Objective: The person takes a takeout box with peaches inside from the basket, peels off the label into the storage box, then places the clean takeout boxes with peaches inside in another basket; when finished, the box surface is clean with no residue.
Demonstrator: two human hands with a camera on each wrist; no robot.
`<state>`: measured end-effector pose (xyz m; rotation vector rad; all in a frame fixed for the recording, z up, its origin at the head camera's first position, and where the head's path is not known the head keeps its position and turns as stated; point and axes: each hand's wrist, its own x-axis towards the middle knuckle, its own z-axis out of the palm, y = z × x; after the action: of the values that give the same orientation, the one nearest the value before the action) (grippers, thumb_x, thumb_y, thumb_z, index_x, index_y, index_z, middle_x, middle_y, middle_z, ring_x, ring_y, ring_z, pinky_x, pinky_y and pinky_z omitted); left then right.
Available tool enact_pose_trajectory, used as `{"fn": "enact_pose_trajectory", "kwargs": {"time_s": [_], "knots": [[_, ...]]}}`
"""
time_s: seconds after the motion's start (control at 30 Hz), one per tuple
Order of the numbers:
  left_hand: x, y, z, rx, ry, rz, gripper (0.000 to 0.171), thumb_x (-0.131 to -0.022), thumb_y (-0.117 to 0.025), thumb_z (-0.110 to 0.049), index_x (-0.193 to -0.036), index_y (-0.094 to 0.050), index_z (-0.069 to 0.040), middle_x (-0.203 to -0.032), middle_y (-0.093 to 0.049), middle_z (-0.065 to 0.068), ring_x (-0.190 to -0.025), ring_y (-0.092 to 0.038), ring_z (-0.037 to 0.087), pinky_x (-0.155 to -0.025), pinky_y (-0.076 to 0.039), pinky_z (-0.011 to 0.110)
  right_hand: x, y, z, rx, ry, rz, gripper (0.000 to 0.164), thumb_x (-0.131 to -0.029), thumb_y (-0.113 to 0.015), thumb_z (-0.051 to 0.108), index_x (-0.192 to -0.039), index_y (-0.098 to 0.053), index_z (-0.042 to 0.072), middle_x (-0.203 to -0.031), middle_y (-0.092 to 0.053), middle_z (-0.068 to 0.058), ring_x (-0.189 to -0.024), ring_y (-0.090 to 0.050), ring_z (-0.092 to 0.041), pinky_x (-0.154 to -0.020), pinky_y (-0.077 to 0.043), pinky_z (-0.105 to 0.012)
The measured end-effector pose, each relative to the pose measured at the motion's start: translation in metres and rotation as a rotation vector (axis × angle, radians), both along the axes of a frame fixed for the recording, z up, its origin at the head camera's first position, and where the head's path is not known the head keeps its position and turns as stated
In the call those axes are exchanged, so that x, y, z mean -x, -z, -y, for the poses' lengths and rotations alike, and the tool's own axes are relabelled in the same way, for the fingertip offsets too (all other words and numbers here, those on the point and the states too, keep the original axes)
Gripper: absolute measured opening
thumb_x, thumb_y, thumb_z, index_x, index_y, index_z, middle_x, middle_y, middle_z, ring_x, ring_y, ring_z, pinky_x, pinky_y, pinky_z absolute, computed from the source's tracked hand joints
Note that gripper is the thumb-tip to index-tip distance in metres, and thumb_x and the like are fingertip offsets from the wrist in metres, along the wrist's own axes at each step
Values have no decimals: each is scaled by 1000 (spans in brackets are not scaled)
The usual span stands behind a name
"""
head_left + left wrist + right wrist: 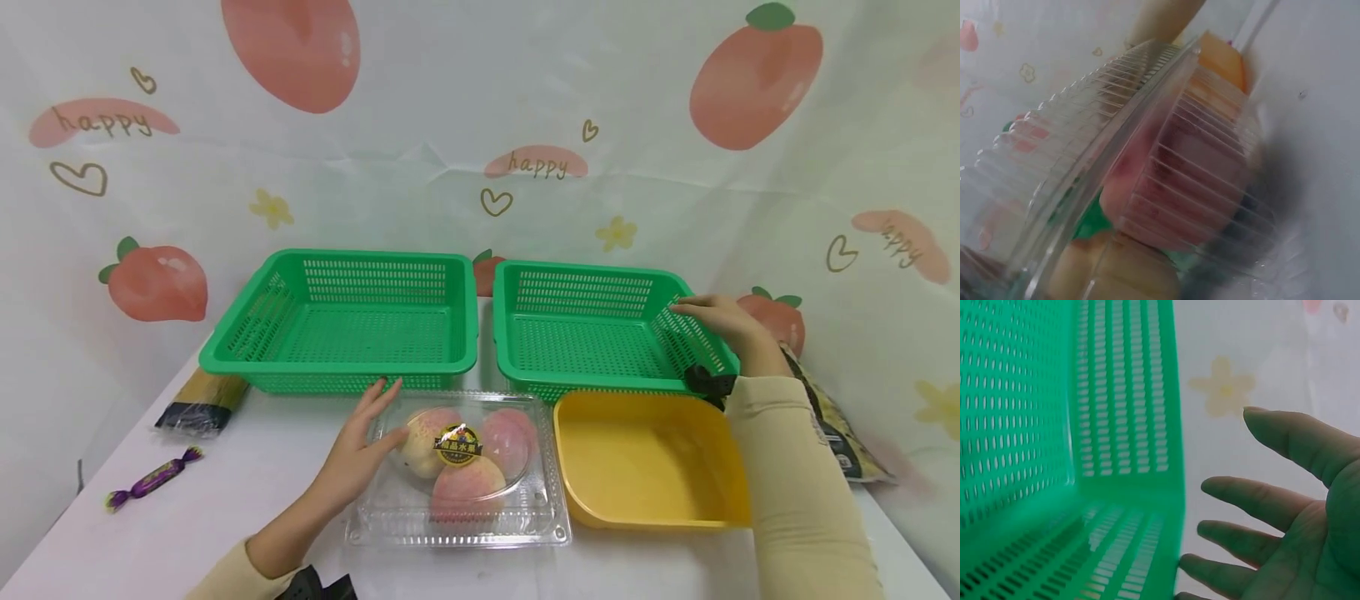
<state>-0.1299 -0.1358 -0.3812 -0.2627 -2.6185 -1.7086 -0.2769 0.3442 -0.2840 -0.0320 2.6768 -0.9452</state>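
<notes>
A clear plastic clamshell box sits on the table in the head view, with several peaches inside and a black-and-gold sticker on its lid. My left hand is at the box's left side, fingers spread and thumb over the lid. Up close in the left wrist view, a peach shows through the ribbed plastic. My right hand is at the right edge of the right green basket. In the right wrist view, its fingers are spread beside the basket wall, with nothing in them.
A second green basket stands at the back left. The yellow basin is right of the box. On the left lie a purple-wrapped candy and a brown-and-black packet. Another packet lies beyond my right sleeve.
</notes>
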Motion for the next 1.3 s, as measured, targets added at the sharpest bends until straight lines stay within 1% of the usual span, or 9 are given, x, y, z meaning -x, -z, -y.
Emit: {"fn": "enact_pose_trajectory", "kwargs": {"time_s": [0.1, 0.2, 0.27, 0.37, 0.57, 0.77, 0.93, 1.13, 1.3], "knots": [[4, 0, -3, 34, 32, -54, 55, -91, -57, -14, -142, -38, -8, -154, -17, 17, -142, -8, 43, -104, -13, 70, -3, -4, 10, -15, -34, 2, 75, -97, -39, 47, -147, -16, -4, -149, -3, -35, -134, -6, -56, -102, -18, -70], [7, -1, -4, 65, 48, -99, 52, -91, -57, -11, -139, -42, -4, -151, -25, 18, -139, -18, 44, -103, -20, 68, -6, -7, 21, -59, -60, -7, 75, -96, -40, 50, -148, -18, -1, -149, -6, -35, -133, -11, -56, -101, -21, -70], [9, -1, -5, 75, 55, -120, 50, -90, -58, -9, -138, -43, -2, -148, -30, 19, -137, -24, 44, -102, -24, 67, -5, -7, 28, -75, -83, -17, 75, -96, -42, 49, -147, -20, -1, -149, -9, -35, -133, -14, -56, -100, -24, -68], [9, -1, -5, 75, 61, -135, 48, -90, -58, -7, -136, -45, 0, -145, -34, 19, -135, -27, 43, -102, -26, 66, -5, -7, 39, -78, -116, -30, 75, -95, -44, 49, -146, -23, -1, -150, -13, -33, -133, -17, -53, -101, -25, -67], [10, 3, -6, 45, 60, -138, 48, -89, -57, -5, -136, -46, -1, -145, -34, 18, -135, -28, 42, -103, -26, 66, -10, -7, 64, -47, -187, -68, 67, -95, -48, 41, -144, -30, -2, -152, -15, -28, -137, -14, -50, -104, -22, -65], [9, 5, -5, 3, 58, -139, 46, -90, -57, -5, -135, -47, -2, -144, -34, 18, -135, -28, 41, -103, -24, 66, -16, -5, 89, -69, -262, -123, 62, -95, -50, 38, -142, -36, -1, -152, -18, -24, -138, -16, -47, -105, -26, -62], [8, 6, -5, -18, 60, -130, 46, -90, -57, -7, -135, -47, -2, -145, -33, 17, -136, -26, 41, -104, -23, 66, -21, -6, 110, -17, -313, -108, 60, -94, -52, 36, -142, -37, 2, -154, -19, -20, -140, -15, -43, -106, -27, -61], [9, 7, -4, -18, 58, -127, 45, -91, -56, -8, -135, -47, -2, -145, -33, 17, -137, -25, 41, -104, -22, 66, -26, -7, 134, 40, -405, -122, 56, -94, -54, 30, -141, -39, 2, -153, -23, -18, -139, -22, -41, -105, -30, -58], [9, 8, -3, -9, 65, -134, 45, -91, -56, -9, -135, -47, -2, -145, -32, 17, -136, -25, 41, -104, -23, 66, -31, -7, 152, 50, -483, -135, 55, -93, -56, 30, -140, -41, 5, -150, -30, -17, -136, -30, -38, -104, -35, -54]]}}
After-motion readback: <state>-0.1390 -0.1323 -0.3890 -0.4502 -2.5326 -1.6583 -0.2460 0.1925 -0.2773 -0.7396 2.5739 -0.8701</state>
